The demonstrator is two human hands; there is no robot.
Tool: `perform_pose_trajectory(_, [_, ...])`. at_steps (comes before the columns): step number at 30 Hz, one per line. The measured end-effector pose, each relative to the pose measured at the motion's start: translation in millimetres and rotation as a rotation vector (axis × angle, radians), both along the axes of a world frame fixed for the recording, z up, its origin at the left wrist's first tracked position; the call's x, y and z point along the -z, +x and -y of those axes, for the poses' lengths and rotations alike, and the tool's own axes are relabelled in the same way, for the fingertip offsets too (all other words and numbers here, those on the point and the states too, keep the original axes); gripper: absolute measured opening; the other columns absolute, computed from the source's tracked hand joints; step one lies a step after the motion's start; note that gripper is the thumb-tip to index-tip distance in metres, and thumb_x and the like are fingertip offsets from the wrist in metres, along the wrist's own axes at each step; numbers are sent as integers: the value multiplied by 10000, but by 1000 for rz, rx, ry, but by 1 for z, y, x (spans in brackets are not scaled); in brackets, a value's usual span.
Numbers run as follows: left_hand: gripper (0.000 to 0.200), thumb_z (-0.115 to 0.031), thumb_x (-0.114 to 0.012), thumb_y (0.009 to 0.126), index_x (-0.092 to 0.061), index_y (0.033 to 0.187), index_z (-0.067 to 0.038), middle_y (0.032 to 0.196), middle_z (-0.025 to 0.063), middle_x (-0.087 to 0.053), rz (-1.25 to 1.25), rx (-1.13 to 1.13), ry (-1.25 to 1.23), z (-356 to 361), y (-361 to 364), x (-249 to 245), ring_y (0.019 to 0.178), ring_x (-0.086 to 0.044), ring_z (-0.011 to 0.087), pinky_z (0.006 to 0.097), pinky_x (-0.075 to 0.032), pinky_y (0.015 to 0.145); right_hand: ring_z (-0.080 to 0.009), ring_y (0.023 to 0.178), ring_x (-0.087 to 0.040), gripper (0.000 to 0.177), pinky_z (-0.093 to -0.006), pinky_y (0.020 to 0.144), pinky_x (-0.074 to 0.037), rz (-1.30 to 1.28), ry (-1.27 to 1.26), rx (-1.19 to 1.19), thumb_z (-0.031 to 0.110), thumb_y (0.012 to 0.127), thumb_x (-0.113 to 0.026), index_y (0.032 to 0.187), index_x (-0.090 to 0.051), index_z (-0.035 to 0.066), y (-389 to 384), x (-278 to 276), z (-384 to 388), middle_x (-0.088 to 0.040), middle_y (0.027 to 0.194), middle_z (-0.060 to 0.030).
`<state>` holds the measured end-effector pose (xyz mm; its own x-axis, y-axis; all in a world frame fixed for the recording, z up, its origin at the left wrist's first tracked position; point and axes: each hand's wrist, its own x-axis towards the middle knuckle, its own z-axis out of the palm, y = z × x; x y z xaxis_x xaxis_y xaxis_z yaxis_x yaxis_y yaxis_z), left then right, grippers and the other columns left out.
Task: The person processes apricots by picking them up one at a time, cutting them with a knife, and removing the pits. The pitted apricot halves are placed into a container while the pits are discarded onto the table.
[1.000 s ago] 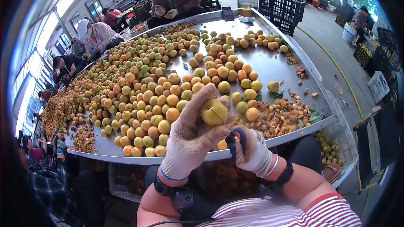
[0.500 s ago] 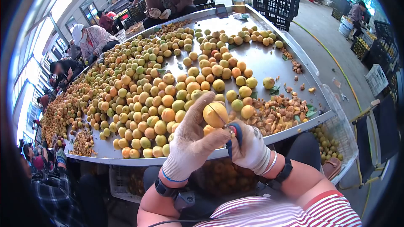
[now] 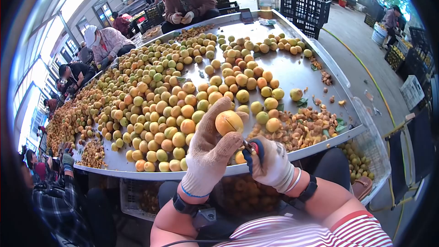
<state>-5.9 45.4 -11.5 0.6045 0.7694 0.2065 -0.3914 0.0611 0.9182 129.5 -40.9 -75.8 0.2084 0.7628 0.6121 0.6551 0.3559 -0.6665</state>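
Observation:
My gloved left hand (image 3: 208,142) holds up one yellow-orange apricot (image 3: 228,122) between thumb and fingers, above the near edge of the metal table. A dark cut line runs across the apricot's face. My gloved right hand (image 3: 270,162) is closed around the blue and red handle of a small knife (image 3: 249,147). Its blade points at the apricot, and the tip is hidden by my left thumb and the fruit. Loose apricots (image 3: 170,133) spread over the table just beyond my hands. A heap of pits and torn apricot pieces (image 3: 304,128) lies right of them.
The metal table (image 3: 283,71) has a raised rim. Below it are crates, one holding green-yellow fruit (image 3: 359,162). Black crates (image 3: 304,11) stand behind, near a lidded jar (image 3: 265,2). Several people sit around the table; a co-worker's gloved hand (image 3: 67,161) is at far left.
The knife blade, earlier lying across the apricot's face, has drawn down and back toward my right hand. The apricot has turned and shifted slightly left, showing a cut line.

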Motion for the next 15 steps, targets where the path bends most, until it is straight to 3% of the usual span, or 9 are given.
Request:
perform_pose_trajectory(4, [502, -212, -662, 980, -503, 1392, 26, 1242, 135, -664, 36, -35, 37, -4, 0, 9, 1154, -618, 185, 292, -484, 994, -432, 647, -613, 93, -457, 562, -494, 16, 9, 24, 51, 912, -567, 994, -587, 13, -2, 4, -2, -609, 742, -182])
perform_pose_trajectory(5, [491, -226, -631, 1001, -498, 1403, 23, 1230, 125, -674, 46, -49, -34, -7, -1, 9, 1130, -629, 153, 211, -502, 860, -432, 647, -613, 93, -457, 562, -494, 17, 14, 20, 51, 912, -567, 994, -587, 13, -3, 6, -3, -609, 742, -182])
perform_pose_trajectory(6, [491, -226, -631, 1001, -498, 1403, 23, 1230, 125, -674, 46, -53, -29, -11, -3, 8, 1130, -629, 153, 211, -502, 860, -431, 644, -613, 84, -458, 558, -491, 27, 1, 20, 56, 917, -572, 990, -586, 17, -3, 9, -3, -608, 734, -181])
perform_pose_trajectory(8, [478, -251, -597, 1022, -499, 1411, 10, 1205, 99, -686, 142, -146, -33, -20, -9, 3, 993, -630, 76, 137, -441, 707, -429, 641, -612, 76, -460, 554, -489, 41, -7, 14, 61, 921, -577, 986, -586, 22, -4, 13, -4, -607, 727, -181])
perform_pose_trajectory(9, [444, -284, -572, 1038, -536, 1383, -6, 1187, 66, -695, 179, -170, 7, -25, -13, 4, 850, -586, 28, 123, -380, 632, -434, 650, -613, 69, -463, 553, -489, 49, -72, 23, 66, 927, -581, 983, -585, 26, -5, 15, -4, -607, 722, -182])
perform_pose_trajectory(10, [444, -284, -572, 1038, -536, 1383, -6, 1187, 66, -695, 184, -178, 13, -26, -16, 4, 850, -586, 28, 123, -380, 632, -438, 659, -614, 62, -465, 552, -489, 59, -138, 32, 70, 932, -585, 980, -585, 31, -5, 16, -5, -608, 717, -183])
perform_pose_trajectory(12, [430, -302, -542, 1055, -566, 1283, 61, 1264, 146, -633, 105, -270, 22, -27, -21, 1, 1198, -633, 295, 424, -439, 1126, -404, 644, -639, 110, -453, 561, -508, 40, -114, 44, 111, 931, -628, 992, -600, 24, -6, 12, -6, -632, 704, -180])
perform_pose_trajectory(14, [456, -317, -584, 1038, -570, 1301, 55, 1268, 128, -638, 137, -188, 95, -23, -17, -5, 1174, -632, 236, 357, -449, 1083, -379, 642, -654, 96, -426, 584, -519, -288, -156, 3, 119, 970, -595, 996, -606, 27, 0, 4, -6, -651, 724, -172])
perform_pose_trajectory(15, [445, -299, -594, 1034, -569, 1312, 48, 1264, 116, -639, 47, -206, 107, -17, -15, -8, 1145, -629, 207, 337, -453, 1056, -307, 681, -680, 101, -390, 641, -532, -562, -122, -49, 105, 995, -568, 1021, -619, 22, 2, 28, -13, -669, 771, -166])
